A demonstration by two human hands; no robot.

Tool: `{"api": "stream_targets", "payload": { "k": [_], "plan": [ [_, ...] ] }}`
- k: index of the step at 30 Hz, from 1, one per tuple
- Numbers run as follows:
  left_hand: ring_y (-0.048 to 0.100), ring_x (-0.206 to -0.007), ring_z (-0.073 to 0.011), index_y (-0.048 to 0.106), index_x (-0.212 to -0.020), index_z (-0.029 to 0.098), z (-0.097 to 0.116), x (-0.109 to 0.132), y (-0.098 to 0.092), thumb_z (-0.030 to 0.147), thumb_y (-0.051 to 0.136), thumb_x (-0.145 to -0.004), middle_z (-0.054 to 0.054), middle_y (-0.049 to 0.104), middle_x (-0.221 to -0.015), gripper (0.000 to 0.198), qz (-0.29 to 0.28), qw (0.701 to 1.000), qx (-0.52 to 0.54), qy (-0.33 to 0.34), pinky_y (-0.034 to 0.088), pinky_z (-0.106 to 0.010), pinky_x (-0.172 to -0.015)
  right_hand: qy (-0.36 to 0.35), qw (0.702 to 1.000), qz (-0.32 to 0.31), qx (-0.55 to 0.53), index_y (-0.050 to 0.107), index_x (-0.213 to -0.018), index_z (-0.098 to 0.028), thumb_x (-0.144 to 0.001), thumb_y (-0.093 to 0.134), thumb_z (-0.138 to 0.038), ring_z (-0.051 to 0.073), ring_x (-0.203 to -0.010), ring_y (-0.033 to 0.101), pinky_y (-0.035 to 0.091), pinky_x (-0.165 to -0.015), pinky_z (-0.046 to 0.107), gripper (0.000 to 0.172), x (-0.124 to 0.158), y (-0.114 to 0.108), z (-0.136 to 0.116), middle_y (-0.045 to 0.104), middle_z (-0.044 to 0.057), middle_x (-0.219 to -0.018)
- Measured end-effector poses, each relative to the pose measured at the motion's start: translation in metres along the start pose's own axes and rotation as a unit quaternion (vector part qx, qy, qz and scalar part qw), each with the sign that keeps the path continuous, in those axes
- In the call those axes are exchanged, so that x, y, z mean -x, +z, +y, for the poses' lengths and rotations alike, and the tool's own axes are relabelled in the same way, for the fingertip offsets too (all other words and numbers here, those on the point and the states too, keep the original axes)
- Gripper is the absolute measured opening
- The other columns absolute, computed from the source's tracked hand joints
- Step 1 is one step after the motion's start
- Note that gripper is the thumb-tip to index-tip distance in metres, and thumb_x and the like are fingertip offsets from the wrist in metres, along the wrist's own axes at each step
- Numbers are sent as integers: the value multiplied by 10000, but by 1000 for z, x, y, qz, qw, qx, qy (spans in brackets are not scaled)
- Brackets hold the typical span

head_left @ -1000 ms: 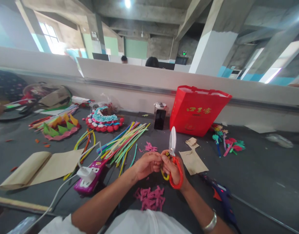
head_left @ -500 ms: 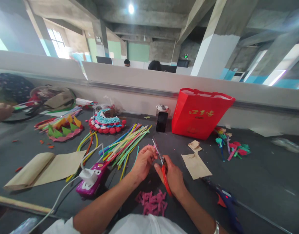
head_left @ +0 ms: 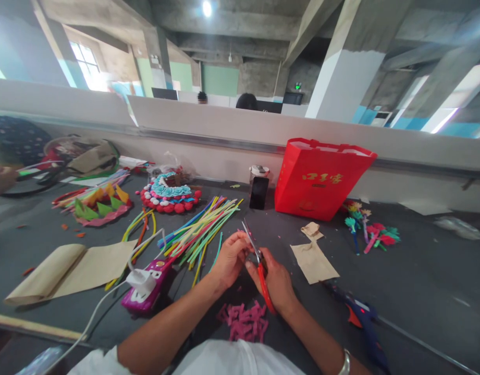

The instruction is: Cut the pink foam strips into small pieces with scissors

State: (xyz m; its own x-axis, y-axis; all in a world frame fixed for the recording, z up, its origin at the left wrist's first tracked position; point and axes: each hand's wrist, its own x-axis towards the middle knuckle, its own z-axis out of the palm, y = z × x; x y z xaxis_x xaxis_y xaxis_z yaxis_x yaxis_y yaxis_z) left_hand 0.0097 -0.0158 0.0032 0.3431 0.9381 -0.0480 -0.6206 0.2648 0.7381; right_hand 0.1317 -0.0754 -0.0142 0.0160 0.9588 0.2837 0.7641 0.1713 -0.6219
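Red-handled scissors (head_left: 266,292) are in my right hand (head_left: 278,281), their blades pointing up and away, close to my left fingertips. My left hand (head_left: 231,259) is closed in a pinch beside the blades. What it holds is too small and too hidden to make out. Between my forearms, a pile of short pink pieces (head_left: 245,322) lies on the dark table (head_left: 427,291). Just beyond my left hand rests a bundle of coloured fuzzy stems (head_left: 208,226).
A purple power strip (head_left: 149,291) and brown paper roll (head_left: 68,271) lie left; a glue gun (head_left: 362,323) and torn brown paper (head_left: 315,260) lie right. Behind stand a phone (head_left: 259,192), red bag (head_left: 321,179) and beaded craft piece (head_left: 171,195). Another person's hand (head_left: 1,179) shows far left.
The pink bit seen at my left fingertips earlier is no longer clearly visible there. Both hands stay almost in place, the scissors still in my right hand. The view has shifted slightly.
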Motion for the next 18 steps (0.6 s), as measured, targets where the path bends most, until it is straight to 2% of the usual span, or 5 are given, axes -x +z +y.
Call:
{"api": "stream_targets", "payload": {
  "k": [9,18],
  "plan": [
    [526,-562,-96,594,-695,162,0,0,-1,195,697,-672,19,585,-613,110,-7,1000,2,-9,410,-218,-593,9,1000,1,2,510,-1001,-227,-893,468,-388,190,-622,641,360,-541,231,199,1,4,1,663,10,-732],
    [528,-566,-95,596,-693,159,-1,0,-2,191,682,-682,17,588,-621,92,-15,1000,-2,-4,406,-216,-593,14,999,7,-34,509,-938,-230,-917,429,-469,179,-596,625,367,-543,228,253,1,4,0,633,-8,-664]
  ]
}}
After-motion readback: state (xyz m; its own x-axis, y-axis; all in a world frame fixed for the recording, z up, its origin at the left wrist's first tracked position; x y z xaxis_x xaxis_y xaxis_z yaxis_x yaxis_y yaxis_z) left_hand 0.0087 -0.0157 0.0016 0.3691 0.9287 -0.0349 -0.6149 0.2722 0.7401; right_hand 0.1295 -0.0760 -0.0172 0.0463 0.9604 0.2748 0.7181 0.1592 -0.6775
